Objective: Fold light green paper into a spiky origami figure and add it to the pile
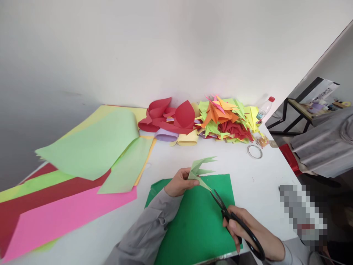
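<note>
left hand (179,182): pinching light-green folded paper (196,170); right hand (250,225): gripping black scissors (225,212), blades at lower tip, contact unclear; likely trimming step, next snip needing steady pinch

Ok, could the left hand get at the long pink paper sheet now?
Probably not yet: the left hand pinches a spiky folded piece of pale green paper. Otherwise the way looks free: the pink paper sheet lies with its near edge uncovered.

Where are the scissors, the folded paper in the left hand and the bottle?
Scissors (225,212), head view: near the pivot.
Folded paper (195,172), head view: pale green folds.
Bottle (265,108), head view: clear body.
</note>
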`<state>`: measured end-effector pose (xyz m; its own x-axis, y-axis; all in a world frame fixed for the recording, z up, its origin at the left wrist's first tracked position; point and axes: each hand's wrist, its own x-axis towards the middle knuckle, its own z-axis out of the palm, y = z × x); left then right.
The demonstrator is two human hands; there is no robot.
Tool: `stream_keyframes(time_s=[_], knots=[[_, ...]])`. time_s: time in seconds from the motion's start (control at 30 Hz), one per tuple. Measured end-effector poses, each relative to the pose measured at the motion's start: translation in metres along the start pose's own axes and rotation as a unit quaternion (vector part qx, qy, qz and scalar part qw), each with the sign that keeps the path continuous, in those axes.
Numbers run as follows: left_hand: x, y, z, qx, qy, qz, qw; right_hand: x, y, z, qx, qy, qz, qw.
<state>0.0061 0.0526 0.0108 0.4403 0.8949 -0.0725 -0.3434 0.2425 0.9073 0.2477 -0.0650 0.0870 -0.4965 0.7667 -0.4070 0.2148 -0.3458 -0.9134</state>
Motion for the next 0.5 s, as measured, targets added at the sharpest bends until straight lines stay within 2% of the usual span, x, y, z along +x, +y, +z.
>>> stream_keyframes(time_s=[0.27, 0.5], knots=[[0.0, 0.001, 0.003, 0.015, -0.003, 0.001, 1.0, 0.005, -0.02, 0.003, -0.013, -0.001, 0.033, 0.999], [-0.002, 0.005, 0.006, 0.032, 0.01, 0.01, 0.999, 0.01, -0.023, 0.004, -0.035, -0.002, 0.033, 0.999]])
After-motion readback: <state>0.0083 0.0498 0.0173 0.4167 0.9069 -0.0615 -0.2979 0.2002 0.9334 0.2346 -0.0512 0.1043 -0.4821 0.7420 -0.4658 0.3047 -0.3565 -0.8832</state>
